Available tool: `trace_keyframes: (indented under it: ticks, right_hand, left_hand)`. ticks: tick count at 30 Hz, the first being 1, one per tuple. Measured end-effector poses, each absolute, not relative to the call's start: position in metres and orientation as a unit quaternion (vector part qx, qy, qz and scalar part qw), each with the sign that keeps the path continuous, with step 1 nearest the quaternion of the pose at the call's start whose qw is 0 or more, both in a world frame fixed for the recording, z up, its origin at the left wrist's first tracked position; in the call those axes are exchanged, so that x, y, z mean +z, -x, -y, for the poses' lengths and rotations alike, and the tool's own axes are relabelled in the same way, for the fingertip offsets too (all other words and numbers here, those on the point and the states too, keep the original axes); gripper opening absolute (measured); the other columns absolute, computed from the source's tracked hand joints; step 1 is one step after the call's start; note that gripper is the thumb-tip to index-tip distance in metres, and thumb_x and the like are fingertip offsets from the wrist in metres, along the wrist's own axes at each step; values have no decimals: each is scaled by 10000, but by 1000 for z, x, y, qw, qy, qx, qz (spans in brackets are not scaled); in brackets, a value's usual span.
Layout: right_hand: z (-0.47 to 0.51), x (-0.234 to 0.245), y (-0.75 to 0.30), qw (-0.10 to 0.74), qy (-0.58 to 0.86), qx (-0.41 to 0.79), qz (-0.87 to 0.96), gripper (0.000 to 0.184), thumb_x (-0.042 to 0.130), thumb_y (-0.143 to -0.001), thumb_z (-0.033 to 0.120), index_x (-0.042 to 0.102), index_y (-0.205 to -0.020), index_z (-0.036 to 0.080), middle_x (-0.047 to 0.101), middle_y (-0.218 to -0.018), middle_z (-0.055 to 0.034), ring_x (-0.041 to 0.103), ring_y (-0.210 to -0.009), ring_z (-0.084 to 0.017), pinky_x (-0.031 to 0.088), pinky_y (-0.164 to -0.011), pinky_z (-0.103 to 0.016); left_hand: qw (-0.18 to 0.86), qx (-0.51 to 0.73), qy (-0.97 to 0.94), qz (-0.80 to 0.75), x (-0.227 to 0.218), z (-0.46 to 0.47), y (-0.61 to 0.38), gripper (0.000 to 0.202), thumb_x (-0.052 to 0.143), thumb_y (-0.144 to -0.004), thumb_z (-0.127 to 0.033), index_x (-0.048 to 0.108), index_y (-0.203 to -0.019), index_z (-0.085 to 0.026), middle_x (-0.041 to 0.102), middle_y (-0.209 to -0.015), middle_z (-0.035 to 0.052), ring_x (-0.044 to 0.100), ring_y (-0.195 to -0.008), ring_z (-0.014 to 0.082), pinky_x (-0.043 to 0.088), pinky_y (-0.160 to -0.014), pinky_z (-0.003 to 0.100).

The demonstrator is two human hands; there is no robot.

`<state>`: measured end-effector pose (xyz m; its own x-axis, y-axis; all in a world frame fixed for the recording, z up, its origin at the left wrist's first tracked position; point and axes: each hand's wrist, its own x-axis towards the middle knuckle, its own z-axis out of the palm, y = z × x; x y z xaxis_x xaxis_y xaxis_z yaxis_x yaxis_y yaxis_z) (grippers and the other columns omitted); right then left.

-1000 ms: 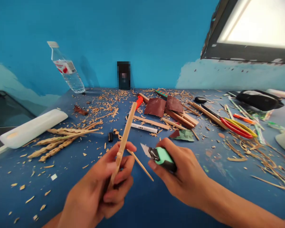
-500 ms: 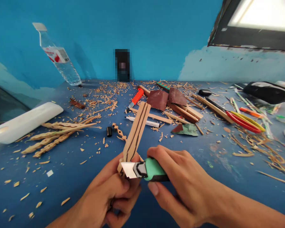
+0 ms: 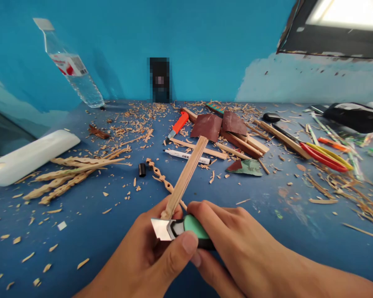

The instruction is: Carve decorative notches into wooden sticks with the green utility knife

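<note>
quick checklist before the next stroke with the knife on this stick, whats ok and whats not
1. left hand closed on the stick at its lower end: ok
2. right hand wrapped round the green knife: ok
3. blade out, set at the stick's base: ok
4. left thumb away from the blade: not ok, it presses on the knife just behind it
5. stick's far end free of the marker and sandpaper beneath: cannot tell
6. blade edge sharp: cannot tell

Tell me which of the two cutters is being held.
The mint-green cutter, gripped in the right hand with its blade at the base of the wooden stick; the orange cutter lies on the table, beyond the marker.
</note>
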<state>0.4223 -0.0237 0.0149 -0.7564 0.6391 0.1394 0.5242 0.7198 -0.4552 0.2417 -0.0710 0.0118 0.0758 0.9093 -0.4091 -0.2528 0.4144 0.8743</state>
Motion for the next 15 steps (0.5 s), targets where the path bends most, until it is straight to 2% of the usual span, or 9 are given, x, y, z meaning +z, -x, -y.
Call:
trace_keyframes:
  ticks: [3,6,10,13,15]
  right_hand:
    - [27,10,-421,139,316,205,916,236,628,-952,392,594,-1088,203,740,-931,-76,649,-662,-212,361,-475,-342]
    - [29,6,-422,141,328,201,912,145,554,-989,317,549,-1088,212,713,-928,-56,644,-668,-198,358,-492,-335]
    - [28,2,-421,138,346,180,911,69,436,-1004,258,459,-1059,223,668,-912,-42,616,-630,-189,313,-490,-327]
    - [25,-1,-418,130,371,111,913,81,415,-1004,278,405,-1070,233,644,-861,-33,611,-590,-210,215,-470,-334]
    - [24,-3,-416,127,383,68,913,107,402,-1010,299,384,-1091,231,631,-832,-32,616,-566,-228,166,-473,-337]
  left_hand:
    - [626,451,-385,-506,8,65,-242,372,798,-761,-621,684,-803,-269,505,-657,-30,440,-566,128,470,-549,256]
    - [575,463,-423,-526,5,64,-241,377,754,-797,-632,691,-838,-263,516,-634,-25,340,-497,113,307,-401,230]
    - [588,413,-456,-525,2,65,-237,290,707,-882,-539,690,-994,-272,405,-545,-65,268,-424,101,236,-341,213]
    - [593,393,-450,-540,-1,65,-236,245,676,-918,-486,667,-1028,-268,305,-513,-92,219,-407,95,231,-340,195]
    - [592,391,-437,-554,-2,64,-237,228,680,-918,-464,657,-1014,-259,287,-512,-99,204,-405,91,232,-342,189]
